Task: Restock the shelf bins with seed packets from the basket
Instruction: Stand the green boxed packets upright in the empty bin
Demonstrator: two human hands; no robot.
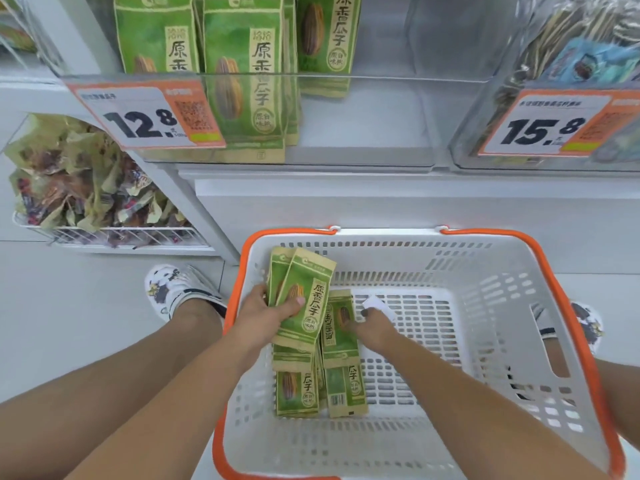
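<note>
A white basket with an orange rim (pixel 485 271) stands on the floor below the shelf. Several green seed packets (pixel 311 389) lie along its left side. My left hand (pixel 266 317) grips a small stack of these packets (pixel 304 299), thumb across the top one, raised slightly inside the basket. My right hand (pixel 374 327) reaches down onto another packet (pixel 337 337) lying flat; its fingers touch the packet's right edge, but the grip is unclear. Above, a clear shelf bin (pixel 381 133) with a 12.8 price tag (pixel 145 116) holds upright green packets (pixel 242 84) on its left half.
A second clear bin (pixel 547 109) tagged 15.8 holds other snacks at the right. A wire rack (pixel 86 188) of crinkled bags sits low at the left. My two feet flank the basket on the pale floor. A small white slip (pixel 375 303) lies on the basket bottom.
</note>
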